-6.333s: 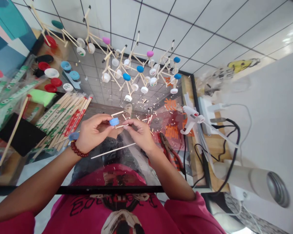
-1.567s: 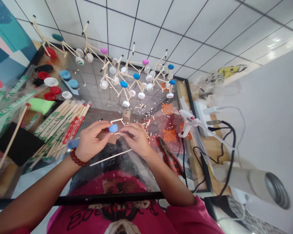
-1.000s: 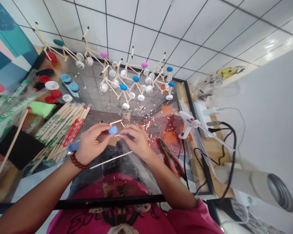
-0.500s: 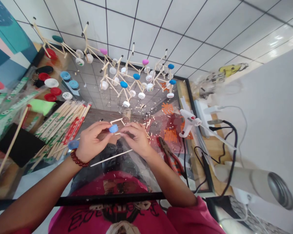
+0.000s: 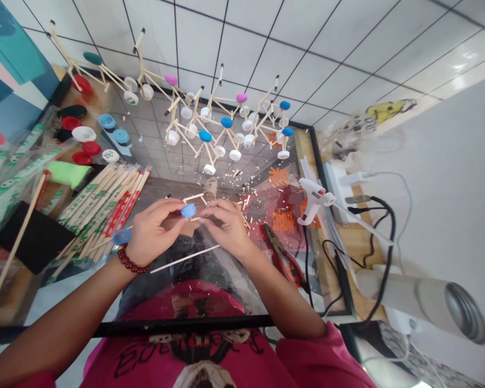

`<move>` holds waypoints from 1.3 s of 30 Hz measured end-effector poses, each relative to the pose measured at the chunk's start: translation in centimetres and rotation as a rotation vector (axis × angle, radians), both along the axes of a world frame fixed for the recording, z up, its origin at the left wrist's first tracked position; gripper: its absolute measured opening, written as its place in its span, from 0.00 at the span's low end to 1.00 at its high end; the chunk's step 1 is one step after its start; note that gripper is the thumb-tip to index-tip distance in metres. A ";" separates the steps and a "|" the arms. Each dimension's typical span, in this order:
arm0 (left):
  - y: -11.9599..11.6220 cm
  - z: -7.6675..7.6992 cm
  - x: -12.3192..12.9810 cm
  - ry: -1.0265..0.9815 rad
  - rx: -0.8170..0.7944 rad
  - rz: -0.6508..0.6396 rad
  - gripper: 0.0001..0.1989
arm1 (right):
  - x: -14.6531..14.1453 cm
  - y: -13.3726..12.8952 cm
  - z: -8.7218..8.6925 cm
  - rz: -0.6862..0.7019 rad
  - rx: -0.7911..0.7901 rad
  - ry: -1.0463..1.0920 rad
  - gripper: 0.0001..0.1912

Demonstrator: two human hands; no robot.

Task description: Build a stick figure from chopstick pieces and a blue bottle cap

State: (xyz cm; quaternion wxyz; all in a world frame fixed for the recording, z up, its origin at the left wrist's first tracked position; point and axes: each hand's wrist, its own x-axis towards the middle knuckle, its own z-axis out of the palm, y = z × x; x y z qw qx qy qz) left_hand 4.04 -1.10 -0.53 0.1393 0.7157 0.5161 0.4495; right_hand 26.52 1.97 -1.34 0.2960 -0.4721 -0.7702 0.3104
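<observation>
My left hand [image 5: 157, 223] pinches a light blue bottle cap [image 5: 188, 210] between thumb and fingertips. Against the cap is a small frame of wooden stick pieces [image 5: 194, 199], partly hidden by my fingers. My right hand [image 5: 226, 223] has thumb and fingers closed on a short stick [image 5: 196, 219] of that frame, close to the cap. Just below both hands a longer bare stick [image 5: 184, 259] lies slanted on the glass top. A second blue cap [image 5: 122, 237] sits beside my left wrist.
Tricycle-like stick models with cap wheels [image 5: 226, 123] stand along the back. Wrapped chopsticks [image 5: 105, 210] and loose caps [image 5: 83, 134] lie left. To the right are red-handled pliers [image 5: 285, 256], a white glue gun [image 5: 314, 200] and black cables [image 5: 388, 248]. Wood scraps [image 5: 248, 202] litter the middle.
Both hands keep almost the same pose around the blue cap and stick frame. The view has shifted very slightly; nothing was taken up or let go.
</observation>
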 end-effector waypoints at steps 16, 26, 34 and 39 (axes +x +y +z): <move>0.0 -0.3 -0.1 0.000 -0.031 0.003 0.08 | 0.0 0.0 -0.1 -0.005 0.003 -0.002 0.07; -0.1 -0.3 -0.1 -0.005 -0.035 0.010 0.09 | 0.1 0.1 -0.2 0.009 0.017 -0.006 0.06; -0.1 -0.3 -0.1 -0.010 -0.004 -0.001 0.09 | 0.0 0.1 -0.1 0.013 0.010 0.000 0.08; 0.0 -0.2 0.0 -0.002 0.000 0.003 0.09 | 0.1 0.1 -0.2 0.003 -0.011 -0.011 0.15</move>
